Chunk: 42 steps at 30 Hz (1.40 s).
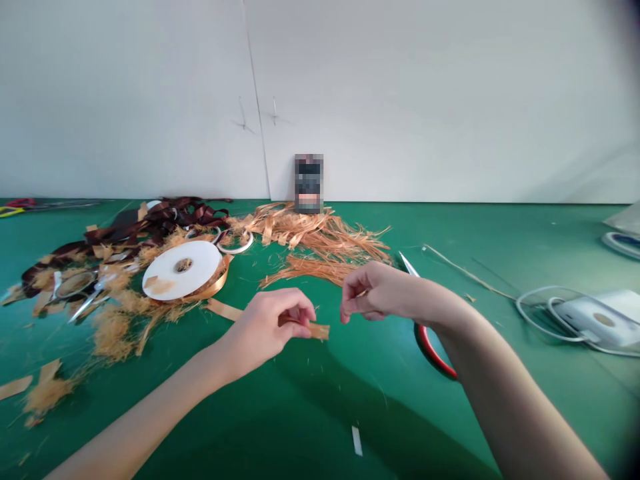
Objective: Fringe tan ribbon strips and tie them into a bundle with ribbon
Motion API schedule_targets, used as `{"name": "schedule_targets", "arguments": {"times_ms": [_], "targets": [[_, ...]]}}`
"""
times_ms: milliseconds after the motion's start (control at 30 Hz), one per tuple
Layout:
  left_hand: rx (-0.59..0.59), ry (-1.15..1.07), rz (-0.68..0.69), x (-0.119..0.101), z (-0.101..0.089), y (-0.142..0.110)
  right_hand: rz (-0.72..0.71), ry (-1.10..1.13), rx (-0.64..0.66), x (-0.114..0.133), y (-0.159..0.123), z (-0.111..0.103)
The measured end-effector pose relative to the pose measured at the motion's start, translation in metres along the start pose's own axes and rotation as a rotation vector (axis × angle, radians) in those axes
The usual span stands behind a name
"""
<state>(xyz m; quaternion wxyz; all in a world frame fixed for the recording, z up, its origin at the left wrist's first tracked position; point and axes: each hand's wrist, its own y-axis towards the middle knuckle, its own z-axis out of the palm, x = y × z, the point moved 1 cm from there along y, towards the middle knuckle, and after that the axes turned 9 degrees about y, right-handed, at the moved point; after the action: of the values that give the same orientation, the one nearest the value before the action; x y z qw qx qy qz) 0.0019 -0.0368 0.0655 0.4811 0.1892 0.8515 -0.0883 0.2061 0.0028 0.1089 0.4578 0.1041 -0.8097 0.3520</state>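
Note:
My left hand (270, 322) pinches the end of a tan satin ribbon (320, 331) between thumb and fingers. A stretch of that ribbon runs back left toward a white ribbon spool (175, 267) lying tilted on the scraps. Just right of the ribbon end, my right hand (373, 292) is closed with its fingers curled and the thumb against them; whether a fine thread is in them I cannot make out. Below the right wrist lie red-handled scissors (434, 353), partly hidden by the arm. Behind both hands are bundles of frayed ribbon strips (320, 267).
Dark brown ribbon (145, 227) and frayed fibre scraps (113, 333) heap up at left, with small scissors (93, 297) among them. A phone-like device (309, 183), pixelated, leans on the white wall. At right sits a white device with a cable (600, 317). A white slip (357, 441) lies in front.

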Motion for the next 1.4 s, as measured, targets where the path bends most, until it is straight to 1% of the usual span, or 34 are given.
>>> {"name": "schedule_targets", "arguments": {"times_ms": [67,133,233,300,367,400,433,467,533,667,833,967,1033,1167,1267,1400], "targets": [[-0.084,-0.07,-0.1,0.004,-0.004,-0.003,0.002,-0.059,-0.102,-0.004,0.0,0.003],[-0.151,-0.118,-0.185,0.009,-0.005,-0.005,0.021,-0.111,-0.176,-0.01,-0.001,0.009],[-0.174,-0.157,-0.273,0.017,0.0,-0.004,0.032,-0.168,-0.299,-0.022,0.0,0.02],[-0.171,-0.215,-0.3,0.022,0.008,-0.002,-0.049,-0.074,-0.378,-0.031,0.003,0.028],[-0.178,-0.306,-0.314,0.025,0.017,0.002,-0.157,0.181,-0.409,-0.042,0.009,0.038],[-0.181,-0.36,-0.321,0.026,0.022,0.004,-0.209,0.325,-0.397,-0.047,0.012,0.043],[-0.181,-0.414,-0.333,0.026,0.027,0.006,-0.247,0.451,-0.358,-0.052,0.016,0.048],[-0.187,-0.463,-0.348,0.025,0.032,0.009,-0.275,0.543,-0.329,-0.056,0.02,0.052],[-0.199,-0.525,-0.37,0.024,0.042,0.013,-0.304,0.645,-0.327,-0.063,0.026,0.057],[-0.219,-0.566,-0.363,0.025,0.057,0.019,-0.307,0.656,-0.425,-0.072,0.031,0.055],[-0.26,-0.674,-0.368,0.034,0.06,0.022,-0.333,0.695,-0.528,-0.083,0.032,0.047],[-0.328,-0.715,-0.34,0.04,0.059,0.022,-0.345,0.746,-0.536,-0.086,0.035,0.049],[-0.343,-0.684,-0.325,0.04,0.059,0.022,-0.35,0.791,-0.516,-0.083,0.037,0.052],[-0.321,-0.582,-0.288,0.037,0.062,0.022,-0.378,0.898,-0.493,-0.08,0.04,0.057],[-0.29,-0.586,-0.293,0.037,0.063,0.021,-0.376,0.914,-0.523,-0.082,0.041,0.058],[-0.293,-0.595,-0.306,0.037,0.063,0.021,-0.351,0.932,-0.532,-0.086,0.042,0.057]]}}
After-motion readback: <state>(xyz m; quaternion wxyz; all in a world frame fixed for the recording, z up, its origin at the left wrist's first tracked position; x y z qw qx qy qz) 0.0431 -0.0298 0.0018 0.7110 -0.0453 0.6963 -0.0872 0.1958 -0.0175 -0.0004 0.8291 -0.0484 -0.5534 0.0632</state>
